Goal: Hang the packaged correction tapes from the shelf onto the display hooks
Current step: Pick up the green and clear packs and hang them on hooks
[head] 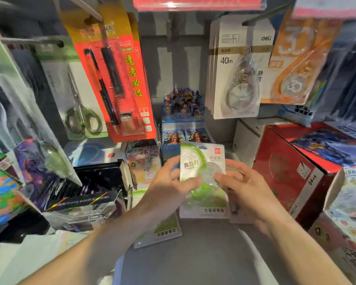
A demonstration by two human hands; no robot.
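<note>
A green-and-white packaged correction tape (201, 161) is held upright above the shelf, between both hands. My left hand (169, 184) grips its left edge, thumb across the front. My right hand (240, 184) holds the right edge, thumb on the clear blister. More green packages (164, 229) lie flat on the grey shelf (203, 254) beneath my left wrist. White 40m correction tapes (234, 70) hang on a display hook (261, 16) at the upper right, with an orange correction tape pack (296, 64) beside them.
A red pen pack (115, 79) and a scissors pack (78, 95) hang at the upper left. Card boxes (183, 116) stand at the back of the shelf. A red carton (292, 171) stands on the right and dark card boxes (86, 192) on the left.
</note>
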